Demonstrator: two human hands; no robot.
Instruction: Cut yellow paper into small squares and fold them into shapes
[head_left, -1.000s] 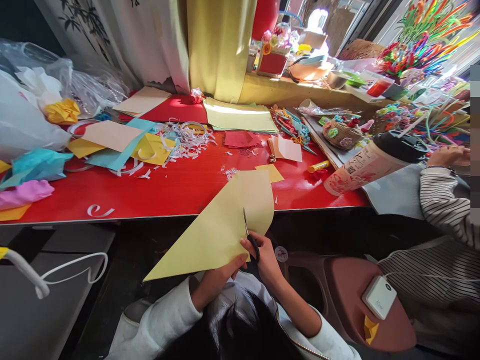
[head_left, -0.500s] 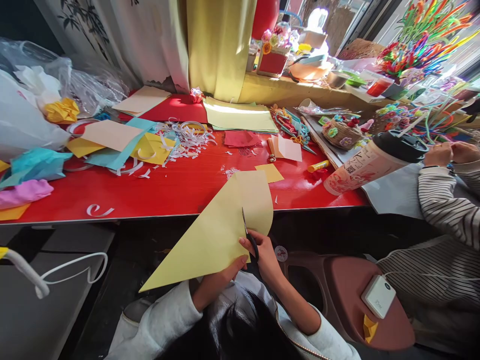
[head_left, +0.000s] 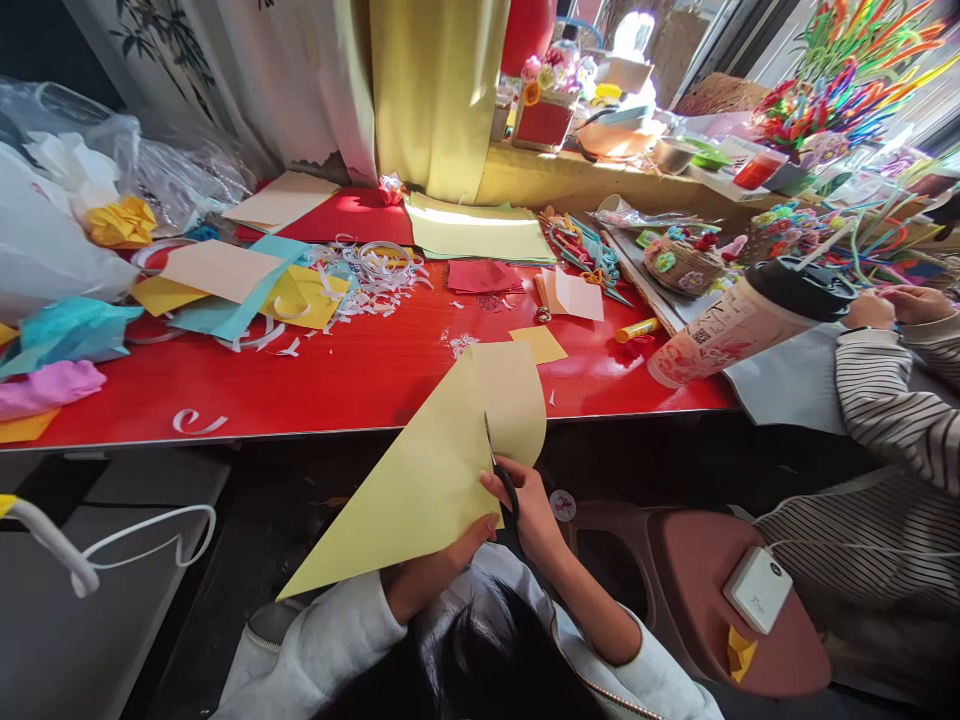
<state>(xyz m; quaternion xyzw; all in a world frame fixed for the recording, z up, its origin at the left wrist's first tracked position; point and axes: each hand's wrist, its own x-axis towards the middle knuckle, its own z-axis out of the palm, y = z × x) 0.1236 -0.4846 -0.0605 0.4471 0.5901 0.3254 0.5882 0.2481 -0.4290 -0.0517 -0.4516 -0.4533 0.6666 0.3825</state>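
Observation:
A large sheet of pale yellow paper (head_left: 405, 480) is held in front of my body, its top edge reaching over the table's front edge. My left hand (head_left: 469, 545) pinches the lower edge, with most of its fingers hidden behind the sheet. Black-handled scissors (head_left: 504, 480) are in my right hand (head_left: 529, 500), fingers wrapped round the handles. The blades lie along the paper and point away from me, and the part to their right curls over. How far the blades are parted is hard to make out.
On the red table (head_left: 390, 370) lie coloured papers (head_left: 225, 270), white paper shreds (head_left: 382, 275) and a yellow paper stack (head_left: 480, 230). A tumbler (head_left: 739, 325) stands at the right. Beside me a stool (head_left: 720, 560) bears a white power bank (head_left: 757, 590). Another person's striped sleeve (head_left: 892, 390) is at far right.
The paper's lower left corner has dipped slightly. My hands and the scissors have barely moved.

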